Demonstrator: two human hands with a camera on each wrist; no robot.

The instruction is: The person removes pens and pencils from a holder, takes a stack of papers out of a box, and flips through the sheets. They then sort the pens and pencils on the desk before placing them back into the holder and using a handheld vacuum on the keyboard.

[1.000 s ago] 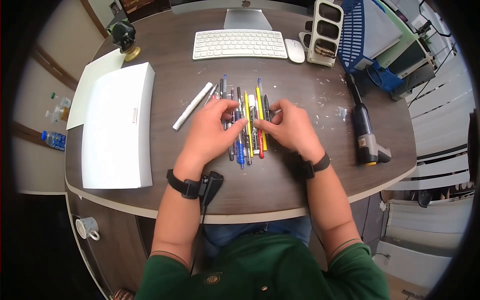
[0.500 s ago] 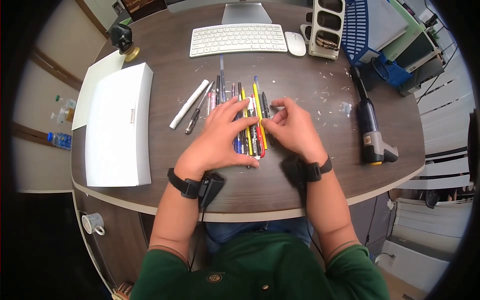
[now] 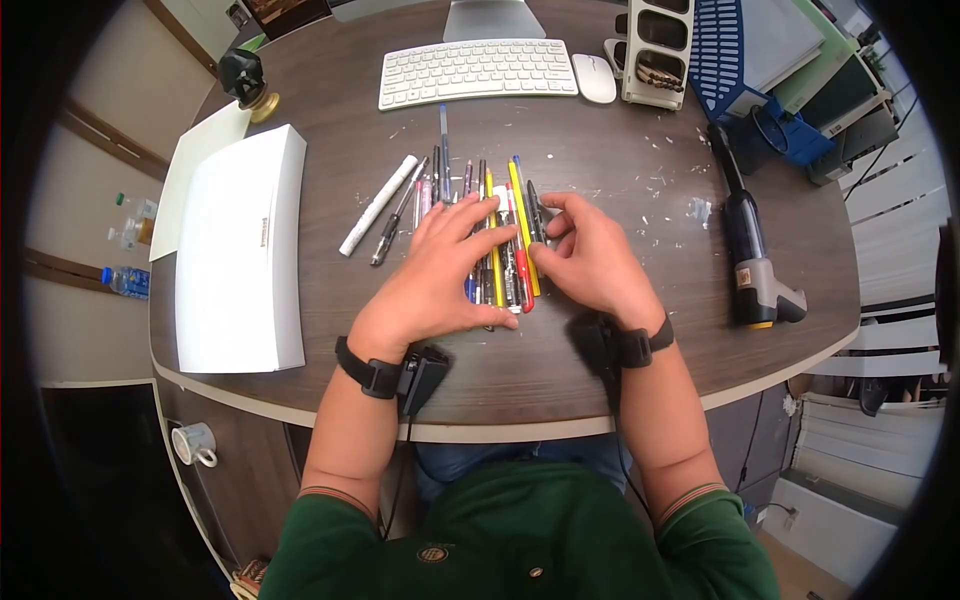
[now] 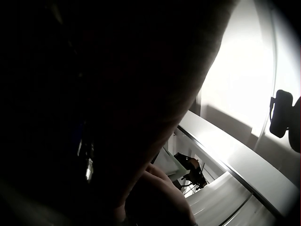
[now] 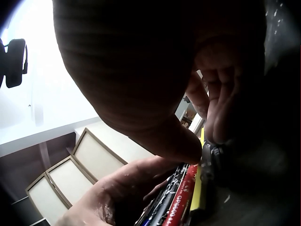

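A row of pens and pencils lies side by side on the desk (image 3: pixel 480 380). My left hand (image 3: pixel 425 275) is spread across the middle of the row, hiding part of it. My right hand (image 3: pixel 597 255) is at the row's right side with loosely bent fingers. Its thumb tip meets the edge by a yellow pencil (image 3: pixel 525 230) and a red pen (image 5: pixel 181 195). A black pen (image 3: pixel 534 205) lies between that thumb and the index finger. Left of the row are a black-gripped pen (image 3: pixel 392 228) and a white marker-like stick (image 3: pixel 378 205). The left wrist view is mostly dark.
Ahead are a keyboard (image 3: pixel 478 72), a mouse (image 3: pixel 595 78) and a beige organizer (image 3: pixel 657 60). A handheld vacuum (image 3: pixel 750 240) lies at the right, near scattered white scraps (image 3: pixel 655 185). A white box (image 3: pixel 235 260) lies at the left.
My left hand has opened out over the pens, its thumb moving down toward me. A black-gripped pen now shows apart at the left. My right hand stays at the row's right side.
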